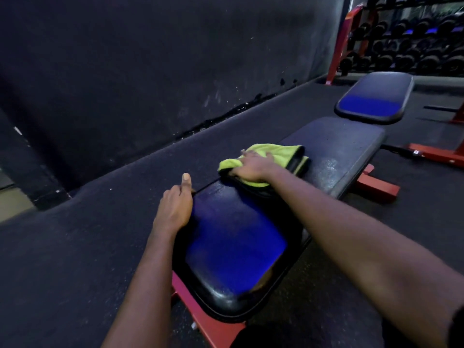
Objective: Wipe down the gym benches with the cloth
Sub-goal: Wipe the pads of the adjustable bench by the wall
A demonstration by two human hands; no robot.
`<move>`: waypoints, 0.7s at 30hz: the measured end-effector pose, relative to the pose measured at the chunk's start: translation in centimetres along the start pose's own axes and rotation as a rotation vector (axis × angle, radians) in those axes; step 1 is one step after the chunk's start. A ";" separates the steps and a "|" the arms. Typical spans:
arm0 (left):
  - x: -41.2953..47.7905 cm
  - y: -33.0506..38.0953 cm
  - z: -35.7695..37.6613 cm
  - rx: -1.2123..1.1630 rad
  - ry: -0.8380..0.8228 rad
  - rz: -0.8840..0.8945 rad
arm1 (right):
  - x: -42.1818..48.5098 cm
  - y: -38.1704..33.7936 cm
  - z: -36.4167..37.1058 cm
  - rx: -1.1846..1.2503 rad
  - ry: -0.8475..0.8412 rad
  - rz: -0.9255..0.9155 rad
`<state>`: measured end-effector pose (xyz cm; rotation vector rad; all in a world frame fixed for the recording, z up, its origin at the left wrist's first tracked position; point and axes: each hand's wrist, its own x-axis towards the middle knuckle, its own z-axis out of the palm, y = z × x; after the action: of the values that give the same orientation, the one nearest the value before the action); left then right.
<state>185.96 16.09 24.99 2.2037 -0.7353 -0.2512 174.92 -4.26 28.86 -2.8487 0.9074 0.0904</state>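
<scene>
At the near bench (233,247) seam | right hand (253,167) flat, fingers spread, pressing cloth (276,151) on the pad | left hand (175,207) grips the seat's left edge, thumb straight | progress: seat looks streaked, likely midway on this bench; far bench (374,99) seemingly left | cloth: yellow-green, dark-edged, bunched

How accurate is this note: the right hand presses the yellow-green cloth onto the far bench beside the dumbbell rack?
Not quite: the bench is wrong. In the head view the right hand presses the yellow-green cloth onto the near bench, not the far bench beside the dumbbell rack.
</scene>
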 end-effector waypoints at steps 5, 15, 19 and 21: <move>-0.2 0.0 -0.3 -0.093 0.068 0.008 | -7.5 -3.5 2.0 -0.022 0.063 -0.379; -1.2 -3.3 -3.0 -0.124 -0.046 0.133 | -3.0 3.6 -0.1 0.051 0.062 0.040; -2.4 -4.5 -2.1 -0.292 0.013 0.167 | -1.7 -4.7 1.0 0.004 0.053 -0.144; -2.6 -4.7 -1.6 -0.329 0.044 0.166 | -4.9 -6.9 2.1 -0.028 0.064 -0.323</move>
<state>186.50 21.11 22.48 1.8222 -0.7878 -0.2219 174.87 4.47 28.19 -2.9960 0.4478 -0.0248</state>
